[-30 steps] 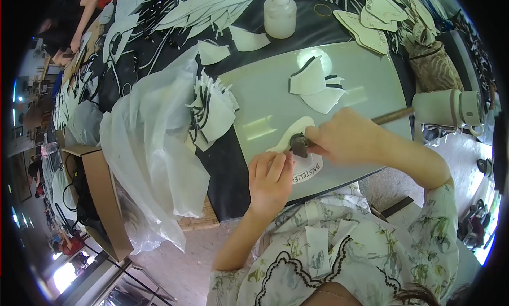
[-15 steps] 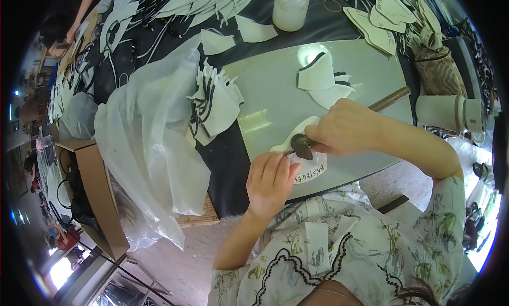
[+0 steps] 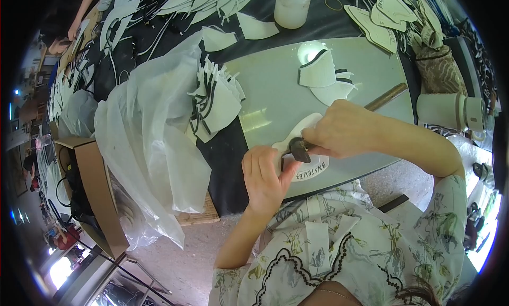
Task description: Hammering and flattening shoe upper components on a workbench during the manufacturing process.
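Note:
My right hand (image 3: 336, 128) grips a hammer (image 3: 388, 96) close to its dark metal head; the wooden handle sticks out behind the hand to the upper right. The hammer head is low over a white shaped template (image 3: 310, 119) with dark lettering, lying on the grey-green board (image 3: 265, 99). Beside it, my left hand (image 3: 262, 173) has fingers bent at the template's left edge, thumb and forefinger on either side of a small dark-edged piece, mostly hidden. Farther up the board are several white cut pieces with black edging (image 3: 321, 75).
Left of the board lies a stack of white pieces with black strips (image 3: 220, 102) next to a crumpled clear plastic bag (image 3: 154, 125). A cardboard box (image 3: 93, 184) stands far left. Behind are a white jar (image 3: 292, 9) and templates (image 3: 371, 27); a pale cylindrical container (image 3: 442, 112) is right.
My left hand has shifted slightly left, its thumb and forefinger farther apart. The hammer head has moved a little left with my right hand.

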`<move>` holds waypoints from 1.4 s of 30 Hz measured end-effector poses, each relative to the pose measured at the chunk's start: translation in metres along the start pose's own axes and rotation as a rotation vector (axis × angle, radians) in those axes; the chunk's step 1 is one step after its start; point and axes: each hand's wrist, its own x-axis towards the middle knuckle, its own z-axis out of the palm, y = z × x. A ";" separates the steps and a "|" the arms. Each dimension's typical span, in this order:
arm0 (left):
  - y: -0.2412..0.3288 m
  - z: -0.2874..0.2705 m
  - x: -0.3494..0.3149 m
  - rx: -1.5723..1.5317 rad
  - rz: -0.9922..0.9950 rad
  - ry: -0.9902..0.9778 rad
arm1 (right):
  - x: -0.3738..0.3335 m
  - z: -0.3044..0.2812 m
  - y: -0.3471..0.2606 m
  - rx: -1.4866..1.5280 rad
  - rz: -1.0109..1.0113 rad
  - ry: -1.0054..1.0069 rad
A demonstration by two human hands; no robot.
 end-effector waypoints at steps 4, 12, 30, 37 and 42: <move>0.000 0.000 -0.001 -0.034 -0.040 -0.022 | 0.004 0.001 -0.005 -0.008 0.012 -0.035; 0.000 -0.004 0.005 0.162 -0.071 0.050 | 0.009 0.009 -0.019 0.002 0.060 0.007; -0.001 -0.005 -0.011 0.062 -0.212 -0.095 | -0.001 0.009 -0.039 0.065 0.200 0.113; 0.002 -0.005 -0.011 0.076 -0.212 -0.108 | -0.011 0.010 -0.029 0.173 0.295 0.165; 0.002 -0.004 -0.012 0.078 -0.195 -0.072 | -0.033 0.018 -0.032 0.181 0.437 0.331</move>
